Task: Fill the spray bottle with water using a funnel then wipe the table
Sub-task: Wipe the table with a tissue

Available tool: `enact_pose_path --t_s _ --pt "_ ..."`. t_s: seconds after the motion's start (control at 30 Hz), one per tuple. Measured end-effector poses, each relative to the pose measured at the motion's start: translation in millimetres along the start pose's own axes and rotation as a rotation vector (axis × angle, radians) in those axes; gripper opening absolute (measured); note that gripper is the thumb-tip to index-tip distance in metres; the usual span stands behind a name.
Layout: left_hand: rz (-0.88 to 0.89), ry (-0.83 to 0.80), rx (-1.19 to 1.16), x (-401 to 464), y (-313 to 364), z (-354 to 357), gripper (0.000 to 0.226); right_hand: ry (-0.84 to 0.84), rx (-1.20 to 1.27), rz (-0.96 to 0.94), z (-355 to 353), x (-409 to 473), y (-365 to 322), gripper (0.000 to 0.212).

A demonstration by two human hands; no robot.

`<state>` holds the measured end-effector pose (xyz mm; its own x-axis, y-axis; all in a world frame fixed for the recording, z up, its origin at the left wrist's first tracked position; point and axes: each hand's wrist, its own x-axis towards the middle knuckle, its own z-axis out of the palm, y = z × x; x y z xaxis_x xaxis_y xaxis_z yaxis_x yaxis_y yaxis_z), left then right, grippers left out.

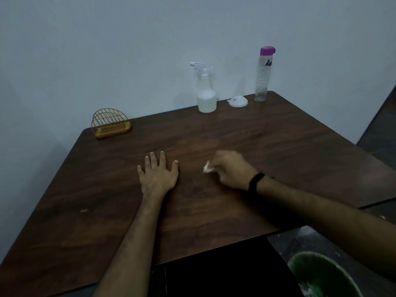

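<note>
A white spray bottle [206, 93] with its trigger head on stands at the far edge of the dark wooden table [289, 142]. To its right a white funnel [238, 101] lies mouth down, and a tall clear water bottle [263, 76] with a purple cap stands beyond it. My left hand [157, 173] lies flat on the table, fingers spread, holding nothing. My right hand [230, 169], slightly blurred, is closed on a small white tissue [207, 167] pressed to the tabletop; a black band is on that wrist.
A yellow wire napkin holder [110, 123] stands at the far left corner. A small white scrap [83, 210] lies on the left part of the table. A green-lined bin [321, 275] sits on the floor at the lower right. A pale wall backs the table.
</note>
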<state>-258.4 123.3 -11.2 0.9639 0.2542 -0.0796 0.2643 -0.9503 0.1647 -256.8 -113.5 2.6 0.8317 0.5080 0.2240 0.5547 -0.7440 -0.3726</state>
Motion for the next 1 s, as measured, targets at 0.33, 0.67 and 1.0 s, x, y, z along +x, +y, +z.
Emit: enact_pose_path --t_s 0.33,0.67,1.0 --pt "0.027 -0.006 0.002 3 -5 2 0.075 0.089 -0.081 0.232 -52 -20 91 0.02" --pt "0.024 0.009 0.0 2 -1 3 0.075 0.143 -0.016 0.397 -49 40 96 0.024" --pt "0.02 0.016 0.004 2 0 5 0.074 0.141 -0.049 0.361 -49 39 110 0.025"
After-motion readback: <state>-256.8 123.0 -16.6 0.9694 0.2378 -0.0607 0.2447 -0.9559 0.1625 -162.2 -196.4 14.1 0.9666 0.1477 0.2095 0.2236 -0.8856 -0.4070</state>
